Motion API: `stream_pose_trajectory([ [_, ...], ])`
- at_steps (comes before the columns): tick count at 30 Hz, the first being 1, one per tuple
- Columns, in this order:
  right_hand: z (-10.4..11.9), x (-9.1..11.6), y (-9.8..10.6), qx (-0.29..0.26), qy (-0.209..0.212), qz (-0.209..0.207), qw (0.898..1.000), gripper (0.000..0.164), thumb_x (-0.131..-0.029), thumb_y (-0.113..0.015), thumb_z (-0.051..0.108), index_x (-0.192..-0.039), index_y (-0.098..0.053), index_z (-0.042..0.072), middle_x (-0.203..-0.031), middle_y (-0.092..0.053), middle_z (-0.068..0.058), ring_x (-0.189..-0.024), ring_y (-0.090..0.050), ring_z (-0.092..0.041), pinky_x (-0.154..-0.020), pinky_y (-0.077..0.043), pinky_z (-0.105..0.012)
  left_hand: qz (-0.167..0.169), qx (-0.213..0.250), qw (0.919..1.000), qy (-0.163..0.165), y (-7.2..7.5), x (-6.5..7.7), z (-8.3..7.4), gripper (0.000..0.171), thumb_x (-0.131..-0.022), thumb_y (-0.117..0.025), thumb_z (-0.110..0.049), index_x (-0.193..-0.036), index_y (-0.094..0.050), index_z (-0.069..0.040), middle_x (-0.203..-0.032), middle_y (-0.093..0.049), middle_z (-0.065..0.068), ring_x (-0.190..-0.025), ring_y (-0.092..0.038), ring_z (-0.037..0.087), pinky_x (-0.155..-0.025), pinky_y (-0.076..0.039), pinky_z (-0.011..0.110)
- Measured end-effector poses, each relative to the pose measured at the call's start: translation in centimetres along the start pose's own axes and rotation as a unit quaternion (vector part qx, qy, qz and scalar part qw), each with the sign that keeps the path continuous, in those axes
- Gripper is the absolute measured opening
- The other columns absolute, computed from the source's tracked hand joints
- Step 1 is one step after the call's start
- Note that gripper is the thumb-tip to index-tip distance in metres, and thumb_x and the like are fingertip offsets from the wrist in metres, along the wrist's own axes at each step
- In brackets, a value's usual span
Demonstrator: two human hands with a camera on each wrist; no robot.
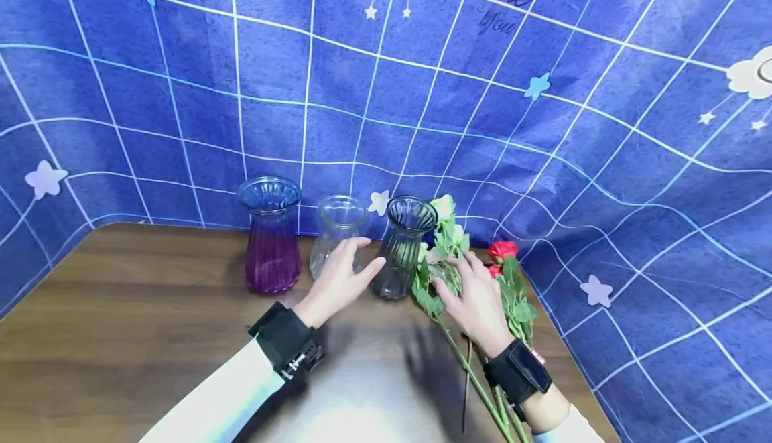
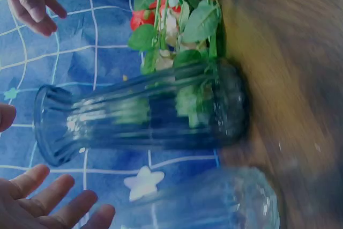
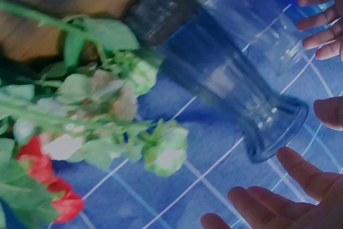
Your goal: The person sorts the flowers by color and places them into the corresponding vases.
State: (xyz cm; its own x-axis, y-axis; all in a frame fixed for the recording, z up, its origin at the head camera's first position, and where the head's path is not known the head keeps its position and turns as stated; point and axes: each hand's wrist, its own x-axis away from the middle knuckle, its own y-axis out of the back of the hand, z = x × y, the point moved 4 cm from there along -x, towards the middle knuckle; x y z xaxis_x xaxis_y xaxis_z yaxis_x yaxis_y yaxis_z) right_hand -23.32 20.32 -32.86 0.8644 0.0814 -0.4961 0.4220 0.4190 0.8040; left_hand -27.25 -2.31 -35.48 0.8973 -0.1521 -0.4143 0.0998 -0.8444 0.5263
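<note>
My left hand (image 1: pixel 339 281) hovers in front of the clear glass vase (image 1: pixel 341 212), thumb and fingers spread apart and holding nothing. Just right of it stands a dark grey glass vase (image 1: pixel 395 265), upright, with the left thumb pointing toward it. In the left wrist view this grey vase (image 2: pixel 144 113) has fingers near its rim, apart from it. My right hand (image 1: pixel 476 299) is over the white roses (image 1: pixel 444 208) and their leafy stems, fingers spread. In the right wrist view, the right fingers (image 3: pixel 305 172) lie near the grey vase's rim (image 3: pixel 278 132), gripping nothing.
A purple and blue glass vase (image 1: pixel 273 255) stands at the left of the row. Red roses (image 1: pixel 503 250) lie at the right, their long stems (image 1: pixel 482 393) running toward the table's front. Behind the wooden table (image 1: pixel 151 336) hangs a blue gridded cloth (image 1: pixel 199 61).
</note>
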Motion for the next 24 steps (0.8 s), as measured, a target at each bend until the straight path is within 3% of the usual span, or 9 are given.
stream_pose_trajectory([
  [5, -2.3, 0.6, 1.1, 0.003, -0.02, -0.005, 1.0, 0.039, -0.084, -0.067, 0.03, -0.114, -0.063, 0.007, -0.133, -0.05, -0.021, -0.122, -0.049, -0.037, -0.088, -0.039, -0.058, 0.015, 0.031, 0.9994, 0.003, -1.5, -1.3, -0.4, 0.059, -0.086, -0.066, -0.035, -0.13, -0.047, 0.0, -0.128, -0.053, 0.019, -0.121, -0.049, 0.031, -0.102, -0.039, 0.045],
  [9, -4.2, 1.2, 1.9, 0.008, -0.041, -0.01, 0.999, 0.038, -0.085, -0.065, 0.032, -0.114, -0.063, 0.007, -0.131, -0.053, -0.019, -0.12, -0.05, -0.036, -0.086, -0.039, -0.056, 0.027, 0.054, 0.9979, 0.021, -2.1, -2.7, -0.4, 0.061, -0.089, -0.062, -0.037, -0.134, -0.043, -0.001, -0.133, -0.05, 0.018, -0.126, -0.045, 0.031, -0.105, -0.037, 0.045],
  [16, -7.0, 2.4, 3.1, 0.022, -0.06, -0.028, 0.998, 0.036, -0.085, -0.065, 0.028, -0.113, -0.063, 0.004, -0.12, -0.059, -0.018, -0.113, -0.056, -0.034, -0.085, -0.043, -0.056, 0.014, 0.063, 0.9976, 0.023, -2.0, -5.2, -0.3, 0.066, -0.088, -0.062, -0.037, -0.135, -0.039, 0.003, -0.136, -0.047, 0.02, -0.124, -0.047, 0.035, -0.105, -0.038, 0.045],
  [24, -10.8, 4.2, 4.0, 0.031, -0.107, -0.012, 0.994, 0.036, -0.088, -0.063, 0.026, -0.115, -0.061, 0.003, -0.114, -0.06, -0.02, -0.102, -0.058, -0.034, -0.084, -0.046, -0.05, 0.029, 0.078, 0.9955, 0.046, -2.8, -6.7, -0.1, 0.075, -0.084, -0.068, -0.037, -0.139, -0.035, 0.002, -0.137, -0.047, 0.022, -0.125, -0.048, 0.035, -0.105, -0.039, 0.045],
])
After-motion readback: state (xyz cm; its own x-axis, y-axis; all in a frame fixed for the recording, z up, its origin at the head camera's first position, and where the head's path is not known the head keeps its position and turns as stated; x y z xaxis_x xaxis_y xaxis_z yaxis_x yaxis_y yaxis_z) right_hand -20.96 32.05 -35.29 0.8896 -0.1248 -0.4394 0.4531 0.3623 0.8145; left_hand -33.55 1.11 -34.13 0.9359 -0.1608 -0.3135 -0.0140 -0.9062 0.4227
